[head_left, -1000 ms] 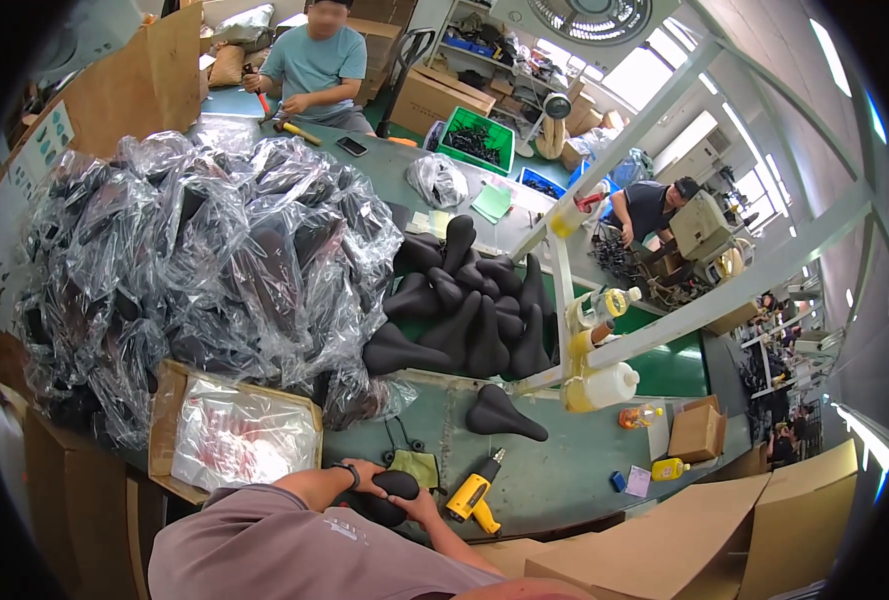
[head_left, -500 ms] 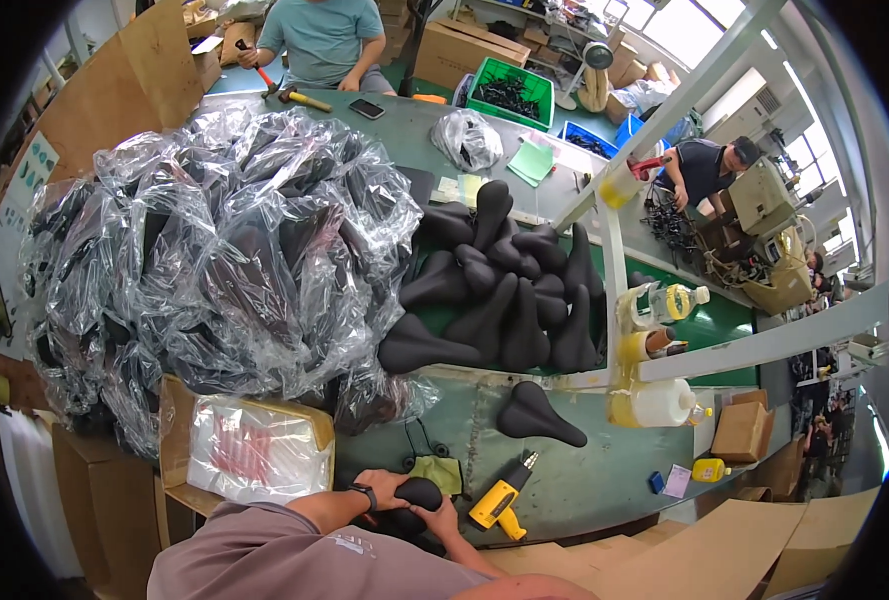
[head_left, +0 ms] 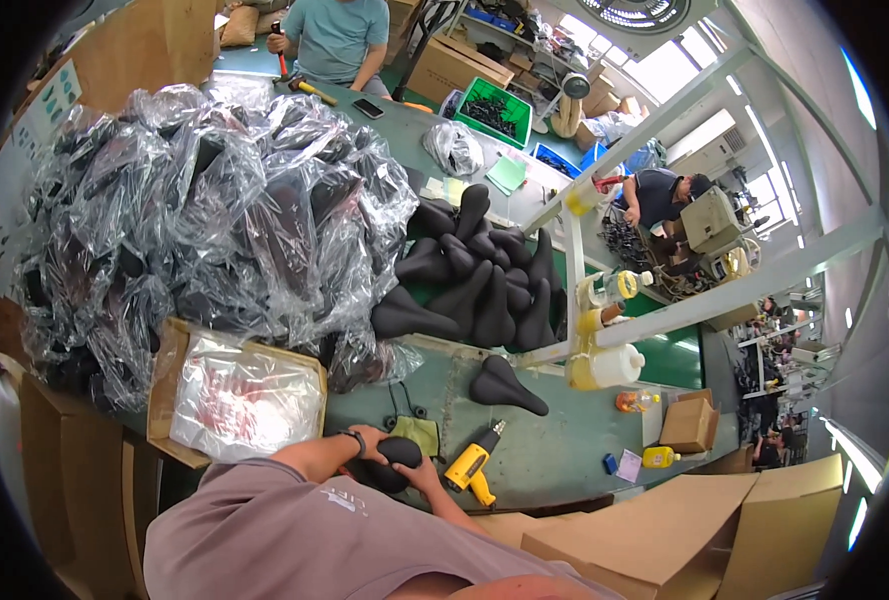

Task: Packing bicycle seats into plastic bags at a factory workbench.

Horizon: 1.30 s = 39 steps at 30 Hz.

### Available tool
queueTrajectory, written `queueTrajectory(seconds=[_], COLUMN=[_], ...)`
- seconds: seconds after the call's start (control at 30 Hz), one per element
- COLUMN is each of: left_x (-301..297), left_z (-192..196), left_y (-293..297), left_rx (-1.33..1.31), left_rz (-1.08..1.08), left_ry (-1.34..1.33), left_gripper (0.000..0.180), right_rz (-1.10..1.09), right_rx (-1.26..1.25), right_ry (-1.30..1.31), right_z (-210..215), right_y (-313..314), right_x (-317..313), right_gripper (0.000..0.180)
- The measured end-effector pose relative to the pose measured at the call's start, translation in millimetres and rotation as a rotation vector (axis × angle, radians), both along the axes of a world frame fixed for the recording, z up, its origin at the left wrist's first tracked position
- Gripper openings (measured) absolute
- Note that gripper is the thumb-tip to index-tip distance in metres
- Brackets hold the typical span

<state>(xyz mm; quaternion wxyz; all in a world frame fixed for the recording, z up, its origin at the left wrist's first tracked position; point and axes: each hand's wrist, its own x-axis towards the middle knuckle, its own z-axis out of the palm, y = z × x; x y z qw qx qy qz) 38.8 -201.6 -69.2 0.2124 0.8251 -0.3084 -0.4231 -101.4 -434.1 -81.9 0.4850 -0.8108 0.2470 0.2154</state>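
At the near edge of the green bench [head_left: 565,455], just in front of the person's chest, both hands hold a black bicycle saddle [head_left: 390,463]. Its long axis runs roughly left to right, slightly tilted, but which end is the nose cannot be told, since the hands cover much of it. The left hand [head_left: 363,443] lies over the top left of the saddle with fingers curled round it; the right hand [head_left: 427,482] grips its right end from below, fingers wrapped and close together.

Just right of the hands lies a yellow power drill [head_left: 473,467], its bit pointing far-right. To the left stands a cardboard box [head_left: 170,375] of clear plastic bags. Farther on, a single loose saddle [head_left: 506,386] lies alone, narrow nose pointing right. Beyond it a heap of bare black saddles [head_left: 475,285] is piled, and far left rises a large mound of bagged saddles [head_left: 195,210].
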Motion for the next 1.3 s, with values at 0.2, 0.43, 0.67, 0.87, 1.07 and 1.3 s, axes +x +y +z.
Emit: queueTrajectory(seconds=[0.2, 0.43, 0.67, 0.87, 1.07, 1.3], left_x=[4, 5, 15, 25, 18, -3], left_z=[25, 36, 30, 36, 30, 22], left_y=[10, 12, 7, 5, 16, 12], left_rx=[0.207, 0.166, 0.125, 0.104, 0.066, 0.022], left_rz=[0.026, -0.03, -0.039, -0.049, -0.062, -0.032], left_ry=[-0.036, -0.046, -0.065, -0.053, -0.046, -0.146], left_gripper=[0.094, 0.091, 0.093, 0.092, 0.094, 0.102], right_rz=[0.011, -0.001, -0.051, -0.088, -0.063, -0.016], right_rx=[-0.105, -0.127, -0.159, -0.138, -0.179, -0.134], right_ry=[-0.008, 0.144, 0.135, 0.144, 0.103, 0.085], right_z=[19, 31, 6, 17, 12, 0], right_y=[13, 12, 9, 13, 19, 11], right_x=[3, 14, 8, 18, 10, 0], right_gripper=[0.095, 0.107, 0.103, 0.101, 0.101, 0.106])
